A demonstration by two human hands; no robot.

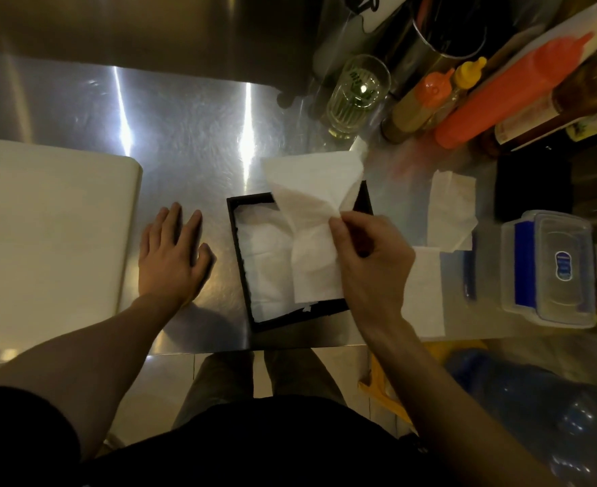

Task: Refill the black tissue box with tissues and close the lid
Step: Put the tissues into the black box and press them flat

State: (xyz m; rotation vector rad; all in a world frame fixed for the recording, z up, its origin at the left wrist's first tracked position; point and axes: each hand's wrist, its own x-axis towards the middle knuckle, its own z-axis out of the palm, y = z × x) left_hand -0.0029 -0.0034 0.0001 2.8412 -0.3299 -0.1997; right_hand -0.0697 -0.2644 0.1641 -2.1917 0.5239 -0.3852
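Observation:
The black tissue box (242,261) lies open on the steel counter near the front edge, with white tissues (269,254) lying inside it. My right hand (371,265) pinches one white tissue (311,205) over the box's right side; the sheet hangs crumpled from far above the box down into it. My left hand (170,254) rests flat on the counter just left of the box, fingers spread, holding nothing. More loose tissues (451,212) lie to the right of the box. A dark slab (532,186) at the right may be the lid; I cannot tell.
A white cutting board (44,240) fills the counter's left. A drinking glass (356,96), sauce bottles (500,96) and a metal canister (441,40) stand at the back right. A clear plastic container with a blue clip (550,268) sits at the right, beside a blue pen (470,272).

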